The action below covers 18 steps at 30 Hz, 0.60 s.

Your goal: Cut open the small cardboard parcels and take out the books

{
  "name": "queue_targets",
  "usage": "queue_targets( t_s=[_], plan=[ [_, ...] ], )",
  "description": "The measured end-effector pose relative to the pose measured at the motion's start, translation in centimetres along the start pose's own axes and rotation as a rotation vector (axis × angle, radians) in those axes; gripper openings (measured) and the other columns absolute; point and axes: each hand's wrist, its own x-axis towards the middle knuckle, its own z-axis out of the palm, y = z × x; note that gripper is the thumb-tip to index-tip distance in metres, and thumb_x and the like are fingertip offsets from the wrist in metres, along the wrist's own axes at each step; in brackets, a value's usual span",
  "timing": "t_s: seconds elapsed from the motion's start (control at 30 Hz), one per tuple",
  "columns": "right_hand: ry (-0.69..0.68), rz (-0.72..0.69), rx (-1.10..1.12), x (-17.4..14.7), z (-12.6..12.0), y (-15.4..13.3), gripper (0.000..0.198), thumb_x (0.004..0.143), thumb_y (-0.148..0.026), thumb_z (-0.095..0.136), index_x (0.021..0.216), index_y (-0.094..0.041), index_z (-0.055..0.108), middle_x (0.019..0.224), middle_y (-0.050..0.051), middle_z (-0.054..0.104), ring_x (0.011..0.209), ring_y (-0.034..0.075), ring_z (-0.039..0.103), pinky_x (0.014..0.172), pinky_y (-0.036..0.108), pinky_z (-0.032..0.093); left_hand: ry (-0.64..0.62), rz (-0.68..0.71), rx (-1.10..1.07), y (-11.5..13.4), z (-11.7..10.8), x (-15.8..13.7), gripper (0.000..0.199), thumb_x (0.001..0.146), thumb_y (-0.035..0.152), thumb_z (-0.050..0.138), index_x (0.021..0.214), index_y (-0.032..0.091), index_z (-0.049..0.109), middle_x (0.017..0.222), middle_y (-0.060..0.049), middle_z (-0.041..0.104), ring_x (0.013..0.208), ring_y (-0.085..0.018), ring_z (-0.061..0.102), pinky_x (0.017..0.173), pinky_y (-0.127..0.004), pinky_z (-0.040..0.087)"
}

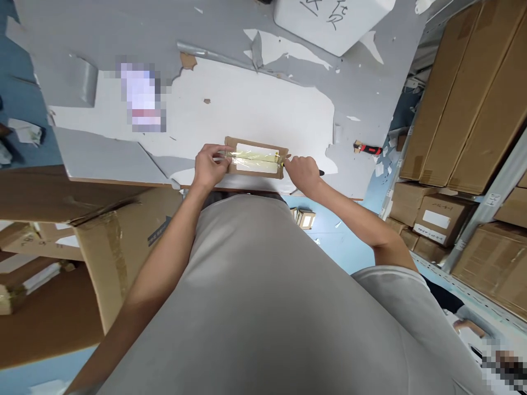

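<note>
A small flat cardboard box (257, 171) lies near the front edge of the table, with a white label on top and shiny clear tape along its length. My left hand (211, 167) grips the box's left end between thumb and fingers. At the opposite end, my right hand (303, 174) is closed in a fist around a slim tool (321, 173). Its black end sticks out behind the fist, and a bit of yellow shows at the box's right edge. Most of this tool is hidden by my fingers, so its exact kind is unclear.
The worktable (247, 104) has a torn grey covering over white. A red-and-black cutter (368, 148) lies at right, a white box (329, 22) at the back. An open carton (135, 241) stands left below; shelves with cartons (465, 93) line the right. Another person is lower right.
</note>
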Motion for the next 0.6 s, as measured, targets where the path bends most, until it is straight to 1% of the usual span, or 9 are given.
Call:
queue_targets(
  t_s=[0.1, 0.17, 0.33, 0.4, 0.5, 0.57, 0.6],
  plan=[
    [0.028, 0.001, 0.020, -0.2, 0.4, 0.3, 0.043, 0.110, -0.001, 0.046, 0.125, -0.014, 0.084, 0.115, 0.024, 0.086, 0.110, 0.035, 0.082, 0.086, 0.042, 0.054, 0.015, -0.006, 0.013, 0.2, 0.0, -0.2, 0.030, 0.085, 0.023, 0.082, 0.115, 0.025, 0.087, 0.136, -0.010, 0.077, 0.101, -0.023, 0.079, 0.091, -0.038, 0.072],
    [0.049, -0.008, 0.028, -0.2, 0.6, 0.7, 0.041, 0.111, -0.003, 0.048, 0.125, -0.015, 0.085, 0.113, 0.023, 0.087, 0.110, 0.035, 0.083, 0.085, 0.042, 0.055, 0.031, -0.007, 0.011, 0.2, 0.1, -0.2, 0.030, 0.084, 0.025, 0.085, 0.114, 0.025, 0.087, 0.134, -0.010, 0.078, 0.101, -0.024, 0.079, 0.091, -0.039, 0.073],
    [0.028, -0.058, 0.044, 0.3, 1.2, 1.9, 0.045, 0.109, 0.004, 0.047, 0.133, -0.012, 0.082, 0.119, 0.024, 0.087, 0.117, 0.035, 0.083, 0.089, 0.041, 0.052, 0.060, -0.022, 0.001, 0.2, 0.3, -0.2, 0.031, 0.082, 0.025, 0.083, 0.112, 0.025, 0.088, 0.134, -0.010, 0.079, 0.101, -0.025, 0.079, 0.090, -0.039, 0.073],
    [0.042, -0.080, 0.037, 0.6, 2.0, 3.0, 0.043, 0.115, -0.003, 0.045, 0.141, -0.014, 0.078, 0.123, 0.023, 0.086, 0.118, 0.035, 0.082, 0.089, 0.040, 0.050, 0.068, -0.038, -0.002, 0.2, 0.4, -0.2, 0.031, 0.082, 0.023, 0.081, 0.112, 0.024, 0.088, 0.135, -0.011, 0.079, 0.101, -0.024, 0.080, 0.090, -0.037, 0.072],
    [0.083, -0.105, 0.054, 1.1, 4.0, 4.7, 0.042, 0.125, -0.027, 0.041, 0.155, -0.020, 0.070, 0.129, 0.021, 0.084, 0.116, 0.033, 0.082, 0.087, 0.038, 0.048, 0.073, -0.056, -0.018, 0.3, 0.3, -0.2, 0.030, 0.083, 0.022, 0.079, 0.112, 0.023, 0.087, 0.136, -0.011, 0.079, 0.102, -0.023, 0.080, 0.091, -0.035, 0.071],
    [0.114, -0.099, 0.105, 1.7, 5.7, 5.3, 0.046, 0.128, -0.038, 0.039, 0.163, -0.022, 0.062, 0.134, 0.019, 0.083, 0.115, 0.033, 0.081, 0.085, 0.036, 0.047, 0.076, -0.064, -0.024, 0.4, 0.1, -0.3, 0.031, 0.083, 0.024, 0.078, 0.113, 0.023, 0.086, 0.137, -0.011, 0.078, 0.101, -0.022, 0.079, 0.090, -0.033, 0.070],
    [0.127, -0.090, 0.142, 2.1, 6.5, 5.4, 0.047, 0.128, -0.040, 0.038, 0.165, -0.021, 0.060, 0.137, 0.019, 0.082, 0.116, 0.032, 0.080, 0.084, 0.036, 0.047, 0.077, -0.070, -0.025, 0.4, 0.0, -0.3, 0.031, 0.083, 0.025, 0.077, 0.113, 0.023, 0.085, 0.137, -0.010, 0.078, 0.101, -0.021, 0.079, 0.089, -0.032, 0.070]
  ],
)
